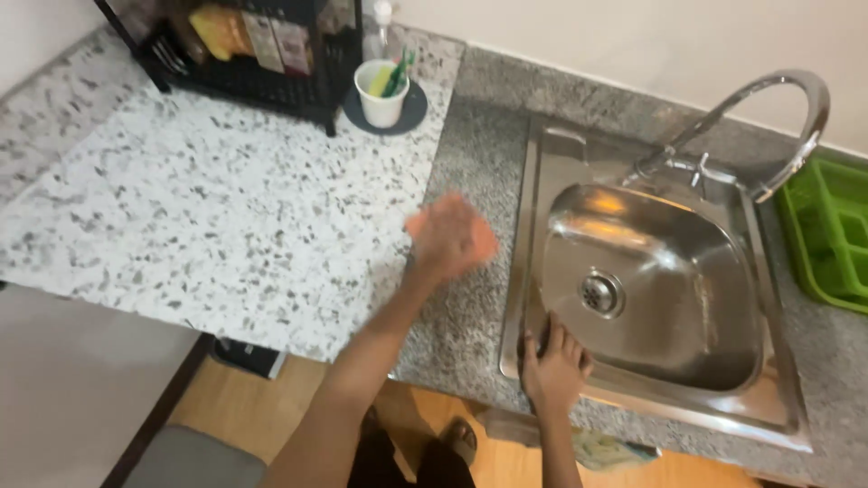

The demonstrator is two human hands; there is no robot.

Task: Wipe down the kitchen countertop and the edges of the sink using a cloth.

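at the far left the white speckled stone counter (pixel 208 217) runs back to a black wire rack (pixel 262 54) holding packets, its contents too blurred to tell apart. just right of the rack a white cup (pixel 381 93) with green-handled items stands on a round grey coaster (pixel 416 110).

next comes the left hand (pixel 449 237), reaching forward over the seam where the white surface meets the darker grey granite strip (pixel 479 172). it lies palm down with the fingers together, pressed flat on an orange cloth or sponge (pixel 488 242), of which only the edges show at the thumb side and the far right of the hand. the hand is motion-blurred, so the exact grip cannot be told. the orange pad sits directly under this hand, on the counter, just left of the sink's rim and well apart from the other hand; its long axis seems to run left to right, though most of it is hidden.

nearer the body, the right hand (pixel 553 363) rests on the front left corner of the square stainless steel sink (pixel 778 398), fingers curled over the rim, holding nothing else. the basin is bare with a round drain (pixel 600 294). a curved chrome tap (pixel 768 117) arches over the back, and a green plastic dish rack (pixel 827 230) sits at the far right.
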